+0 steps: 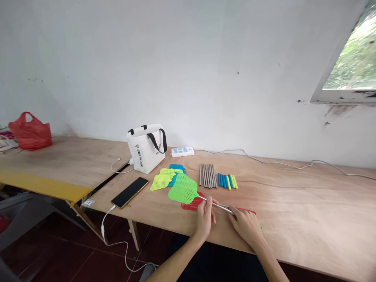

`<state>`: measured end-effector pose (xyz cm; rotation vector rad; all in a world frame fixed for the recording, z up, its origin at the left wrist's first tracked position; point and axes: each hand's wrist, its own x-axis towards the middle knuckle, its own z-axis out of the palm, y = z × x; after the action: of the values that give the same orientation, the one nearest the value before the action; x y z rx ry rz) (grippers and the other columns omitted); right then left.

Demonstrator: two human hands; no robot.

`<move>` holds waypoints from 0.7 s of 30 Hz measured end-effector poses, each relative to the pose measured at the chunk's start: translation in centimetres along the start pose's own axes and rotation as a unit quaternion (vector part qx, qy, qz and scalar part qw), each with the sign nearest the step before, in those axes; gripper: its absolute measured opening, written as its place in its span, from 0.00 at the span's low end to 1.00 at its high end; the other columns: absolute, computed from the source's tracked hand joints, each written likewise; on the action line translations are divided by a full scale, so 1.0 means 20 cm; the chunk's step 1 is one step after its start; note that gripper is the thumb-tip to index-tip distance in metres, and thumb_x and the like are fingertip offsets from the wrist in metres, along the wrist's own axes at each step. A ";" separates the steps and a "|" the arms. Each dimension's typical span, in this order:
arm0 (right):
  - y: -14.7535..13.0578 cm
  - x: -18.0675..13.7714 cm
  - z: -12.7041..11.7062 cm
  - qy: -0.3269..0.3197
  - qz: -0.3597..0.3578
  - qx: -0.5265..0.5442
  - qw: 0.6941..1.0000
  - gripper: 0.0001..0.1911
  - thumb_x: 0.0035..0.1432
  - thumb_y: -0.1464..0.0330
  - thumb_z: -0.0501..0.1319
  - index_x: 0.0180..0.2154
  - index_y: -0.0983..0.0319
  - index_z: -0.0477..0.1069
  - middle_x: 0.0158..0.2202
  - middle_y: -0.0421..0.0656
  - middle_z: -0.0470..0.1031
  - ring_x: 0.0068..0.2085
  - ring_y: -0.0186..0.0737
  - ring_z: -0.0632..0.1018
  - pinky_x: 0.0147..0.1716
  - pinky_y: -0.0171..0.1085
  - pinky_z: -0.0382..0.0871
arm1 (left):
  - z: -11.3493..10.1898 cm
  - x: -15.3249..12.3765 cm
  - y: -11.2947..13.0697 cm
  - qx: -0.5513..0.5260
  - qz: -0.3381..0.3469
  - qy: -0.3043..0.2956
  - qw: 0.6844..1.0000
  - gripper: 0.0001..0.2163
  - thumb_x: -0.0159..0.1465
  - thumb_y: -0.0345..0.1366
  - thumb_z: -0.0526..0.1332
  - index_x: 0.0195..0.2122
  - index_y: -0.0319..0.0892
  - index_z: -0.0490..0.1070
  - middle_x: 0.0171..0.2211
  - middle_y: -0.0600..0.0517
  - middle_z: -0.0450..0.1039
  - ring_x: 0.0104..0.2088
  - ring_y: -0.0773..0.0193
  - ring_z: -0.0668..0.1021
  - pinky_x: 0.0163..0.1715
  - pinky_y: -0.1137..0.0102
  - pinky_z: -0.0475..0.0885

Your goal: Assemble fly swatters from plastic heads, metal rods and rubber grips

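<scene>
A green fly swatter [183,189] with a metal rod lies slantwise in front of me, its mesh head raised toward the left. My left hand [205,219] is closed round the rod just below the head. Around the handle end my right hand [246,226] is closed, and a bit of green shows past its fingers. Beneath the green one rests a red fly swatter [192,204], its red handle [245,210] emerging behind my right hand. Yellow mesh heads [161,181] and blue mesh heads [177,167] are piled to the left.
Farther back are several metal rods [208,176] and a row of blue and yellow handles [228,181]. A phone [129,192] on a cable, a white bag [147,150] and a power strip [182,152] stand left. A red plastic bag [31,132] sits on another table.
</scene>
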<state>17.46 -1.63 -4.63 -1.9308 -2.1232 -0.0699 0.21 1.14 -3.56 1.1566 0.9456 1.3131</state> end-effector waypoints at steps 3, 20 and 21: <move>0.00 -0.01 -0.02 0.005 -0.023 0.072 0.997 0.17 0.71 0.62 0.50 0.41 0.56 0.77 0.31 0.42 0.82 0.32 0.44 0.82 0.30 0.36 0.59 | 0.00 0.00 0.00 -0.001 0.006 -0.021 1.000 0.31 0.63 0.66 0.55 0.33 0.37 0.75 0.25 0.50 0.73 0.15 0.74 0.65 0.15 0.76 0.58; -0.07 -0.02 0.04 0.095 -0.069 0.151 0.982 0.23 0.74 0.57 0.44 0.36 0.58 0.73 0.31 0.44 0.82 0.29 0.42 0.81 0.28 0.34 0.62 | 0.01 -0.03 -0.08 -0.002 -0.005 -0.109 0.994 0.29 0.66 0.63 0.55 0.38 0.38 0.74 0.17 0.57 0.64 0.15 0.68 0.69 0.14 0.75 0.62; -0.07 -0.02 0.04 0.092 -0.065 0.152 0.982 0.23 0.74 0.56 0.45 0.36 0.58 0.73 0.30 0.43 0.82 0.29 0.42 0.81 0.28 0.34 0.61 | 0.01 -0.02 -0.08 -0.004 -0.010 -0.114 0.993 0.28 0.66 0.63 0.55 0.38 0.38 0.74 0.17 0.57 0.64 0.15 0.68 0.69 0.14 0.75 0.62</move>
<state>15.93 -1.97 -5.24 -1.5507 -2.0023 0.0482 0.71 0.81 -5.07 1.2579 0.7832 1.1400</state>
